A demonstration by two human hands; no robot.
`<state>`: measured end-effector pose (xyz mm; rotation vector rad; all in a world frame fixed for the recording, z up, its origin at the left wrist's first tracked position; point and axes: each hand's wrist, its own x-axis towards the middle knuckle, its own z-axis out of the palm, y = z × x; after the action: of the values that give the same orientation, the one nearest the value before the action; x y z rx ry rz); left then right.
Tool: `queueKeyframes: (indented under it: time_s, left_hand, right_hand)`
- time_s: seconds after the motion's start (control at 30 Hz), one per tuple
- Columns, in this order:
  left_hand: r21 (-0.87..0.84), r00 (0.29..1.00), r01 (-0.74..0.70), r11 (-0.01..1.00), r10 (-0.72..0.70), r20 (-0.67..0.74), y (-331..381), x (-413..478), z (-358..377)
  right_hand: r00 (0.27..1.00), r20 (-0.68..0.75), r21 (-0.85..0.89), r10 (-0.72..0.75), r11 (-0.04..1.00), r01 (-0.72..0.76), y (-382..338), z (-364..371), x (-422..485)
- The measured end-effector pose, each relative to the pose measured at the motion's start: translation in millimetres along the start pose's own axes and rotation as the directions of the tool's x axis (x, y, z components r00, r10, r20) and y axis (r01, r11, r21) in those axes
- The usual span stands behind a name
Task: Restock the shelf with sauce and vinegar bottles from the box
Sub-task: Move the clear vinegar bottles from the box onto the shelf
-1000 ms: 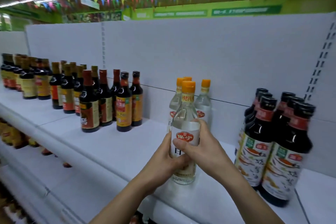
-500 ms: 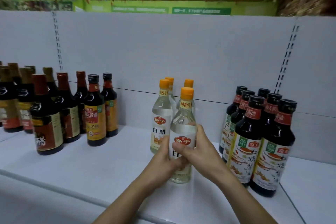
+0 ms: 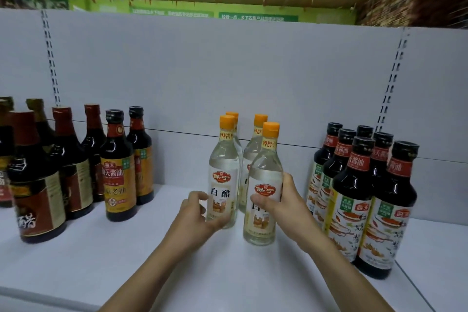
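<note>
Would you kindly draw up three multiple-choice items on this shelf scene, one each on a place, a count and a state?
1. Where do the clear vinegar bottles stand on the shelf?
A. Left of all the dark bottles
B. Between two groups of dark bottles
C. Right of all the dark bottles

2. How many orange caps show?
A. Two
B. Four
C. Six

3. What is the right hand doing?
A. Gripping the front right vinegar bottle
B. Resting flat on the shelf
C. Holding a dark soy sauce bottle

Answers:
1 B: dark bottles stand at the left, soy sauce bottles at the right.
2 B: two pairs of orange caps, front and back.
3 A: thumb and fingers wrap its label, while the left hand touches the front left vinegar bottle.
</note>
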<state>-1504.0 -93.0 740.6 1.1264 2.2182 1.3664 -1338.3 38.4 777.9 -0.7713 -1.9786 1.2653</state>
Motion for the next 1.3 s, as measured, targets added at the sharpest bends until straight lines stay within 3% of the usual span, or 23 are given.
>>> queueKeyframes:
  time_s: [0.4, 1.0, 1.3]
  left_hand:
    - [-0.279, 0.985, -0.055, 0.959, 0.098, 0.144, -10.0, 43.4, 17.7]
    - [-0.261, 0.985, -0.105, 0.96, 0.138, 0.109, -24.4, 41.5, 23.8]
    - [-0.245, 0.971, -0.172, 0.954, 0.206, 0.118, -19.4, 38.4, 21.0]
  right_hand:
    - [0.999, 0.018, -0.161, 0.033, 0.986, -0.03, 5.8, 5.1, 18.3]
    - [0.999, -0.043, -0.198, 0.019, 0.98, -0.027, 46.8, 30.7, 33.7]
    - [0.999, 0.01, -0.22, 0.049, 0.974, -0.045, 54.3, 33.0, 29.7]
